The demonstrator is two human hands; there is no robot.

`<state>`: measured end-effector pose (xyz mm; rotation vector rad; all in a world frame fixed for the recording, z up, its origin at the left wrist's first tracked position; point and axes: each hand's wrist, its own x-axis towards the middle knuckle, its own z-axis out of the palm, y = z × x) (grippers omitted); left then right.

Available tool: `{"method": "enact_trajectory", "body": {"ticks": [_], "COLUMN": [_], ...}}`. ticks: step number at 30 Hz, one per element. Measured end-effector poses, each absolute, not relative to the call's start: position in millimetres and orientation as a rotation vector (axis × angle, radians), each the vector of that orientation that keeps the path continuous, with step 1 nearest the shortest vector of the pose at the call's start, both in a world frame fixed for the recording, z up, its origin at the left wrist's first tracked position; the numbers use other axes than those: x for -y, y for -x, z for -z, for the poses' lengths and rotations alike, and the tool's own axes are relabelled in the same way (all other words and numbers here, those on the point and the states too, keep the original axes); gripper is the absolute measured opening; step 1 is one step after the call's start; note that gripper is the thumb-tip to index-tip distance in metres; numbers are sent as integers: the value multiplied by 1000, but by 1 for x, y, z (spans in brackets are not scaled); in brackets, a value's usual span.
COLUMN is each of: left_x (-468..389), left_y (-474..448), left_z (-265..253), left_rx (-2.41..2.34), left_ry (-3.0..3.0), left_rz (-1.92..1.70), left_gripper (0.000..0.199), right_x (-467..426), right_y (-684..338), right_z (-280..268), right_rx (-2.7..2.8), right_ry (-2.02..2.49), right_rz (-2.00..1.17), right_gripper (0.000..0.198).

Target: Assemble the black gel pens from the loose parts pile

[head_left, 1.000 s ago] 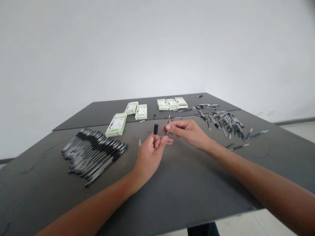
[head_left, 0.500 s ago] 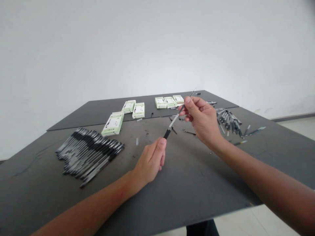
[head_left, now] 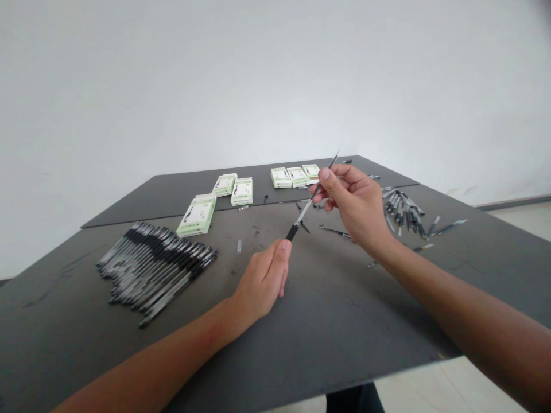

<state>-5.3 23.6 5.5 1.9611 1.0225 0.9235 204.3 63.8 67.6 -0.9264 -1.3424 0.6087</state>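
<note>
My left hand is closed around a pen barrel, its black grip end pointing up and to the right. A thin ink refill, dark in its upper part and translucent lower down, slants up in line with the barrel; its lower end meets the barrel's opening. Thumb and fingers of my right hand pinch the refill, and its fine tip sticks out above them. Below the hands' line lies a small black cap on the table. The lower part of the barrel is hidden in my left palm.
A row of assembled-looking pens lies at left on the dark table. Green-and-white boxes stand behind it, with more boxes farther back. A fanned pile of pen parts and loose pieces lie right.
My right hand has shifted slightly left with the refill. My left hand keeps its hold on the pen barrel, almost still.
</note>
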Motion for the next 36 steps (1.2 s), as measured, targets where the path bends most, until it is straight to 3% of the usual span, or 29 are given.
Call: {"method": "enact_trajectory", "body": {"ticks": [7,12,14,20,23,30,33,36], "left_x": [-24,-25,-25,-26,-25,-26,-27,-27], "left_y": [4,5,5,5,6,7,7,6], "left_z": [-7,-4,-4,-6,-5,-3,-2,-2], "left_rx": [-1048,-1037,-1023,-1010,-1004,-992,-989,-995], "left_ry": [-1943,-1961,-1970,-1979,-1987,-2022,-2030,-2027], "left_rz": [-924,-925,-923,-894,-891,-839,-832,-839], "left_gripper": [62,60,60,59,59,58,58,57], "right_x": [-52,-75,-90,-119,-124,-120,-118,-122], "right_y": [-195,-226,-250,-325,-347,-346,-346,-359], "right_z": [-58,-65,-69,-64,-59,-61,-64,-67], "right_rx": [1559,1447,1372,1553,1960,2429,2439,2335], "right_ry": [872,1007,1099,1555,1791,1807,1828,1903], "right_rz": [-695,-604,-495,-348,-526,-1022,-994,-744], "right_gripper": [46,87,91,67,61,52,47,43]}}
